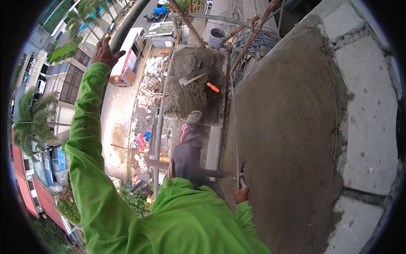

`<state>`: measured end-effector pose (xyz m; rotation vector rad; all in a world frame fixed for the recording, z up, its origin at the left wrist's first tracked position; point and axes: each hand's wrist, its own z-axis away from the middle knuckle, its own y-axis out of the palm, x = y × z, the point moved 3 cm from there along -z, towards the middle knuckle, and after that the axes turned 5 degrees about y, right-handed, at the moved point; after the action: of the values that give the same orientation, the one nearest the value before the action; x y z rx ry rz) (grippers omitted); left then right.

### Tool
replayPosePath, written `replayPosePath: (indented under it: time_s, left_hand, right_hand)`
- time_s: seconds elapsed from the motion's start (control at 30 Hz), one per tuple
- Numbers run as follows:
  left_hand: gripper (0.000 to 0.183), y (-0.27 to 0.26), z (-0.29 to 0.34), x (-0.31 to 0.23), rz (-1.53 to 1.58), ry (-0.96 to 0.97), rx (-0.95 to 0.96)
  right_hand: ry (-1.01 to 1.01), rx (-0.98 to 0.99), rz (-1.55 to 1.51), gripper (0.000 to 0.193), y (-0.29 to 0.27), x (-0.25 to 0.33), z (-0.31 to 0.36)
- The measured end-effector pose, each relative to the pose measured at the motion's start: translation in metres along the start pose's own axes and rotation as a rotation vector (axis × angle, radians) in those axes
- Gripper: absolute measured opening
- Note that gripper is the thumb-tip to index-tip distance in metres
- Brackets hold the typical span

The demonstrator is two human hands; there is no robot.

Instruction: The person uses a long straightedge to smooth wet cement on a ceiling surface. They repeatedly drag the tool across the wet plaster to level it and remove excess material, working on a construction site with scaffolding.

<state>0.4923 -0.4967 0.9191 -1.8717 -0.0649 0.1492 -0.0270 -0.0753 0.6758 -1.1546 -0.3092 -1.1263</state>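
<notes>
My left hand point(106, 53), at the end of a raised arm, is closed around a dark scaffold pole point(128, 28), its thumb across it. My right hand point(241, 193) is low beside the plastered wall, closed on the lower end of a long thin grey bar point(234, 122). A small dark item just above that hand is too small to make out. The wet grey-brown mortar coat point(287, 127) covers the wall to my right. Ahead, a heap of mortar point(186, 99) lies on a board, with a pale-handled tool point(192, 80) and an orange-handled tool point(213, 87) on it.
My foot point(194, 117) stands at the mortar board's near edge. A bucket point(217, 38) and coiled cables point(256, 42) sit beyond it. Scaffold poles point(160, 122) border the left side, above a long drop to a street with a parked vehicle point(129, 59). Pale blocks point(366, 114) show at far right.
</notes>
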Motion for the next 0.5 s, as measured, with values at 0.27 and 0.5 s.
replayPosePath:
  time_s: [0.27,0.5]
  left_hand:
    - [0.082,0.142,-0.245,0.025,0.082,-0.095,0.330]
    - [0.077,0.153,-0.275,0.010,0.256,-0.212,0.383]
  right_hand:
    - [0.240,0.141,0.142,0.050,0.005,0.144,-0.198]
    - [0.356,0.138,0.223,0.058,0.002,0.231,-0.286]
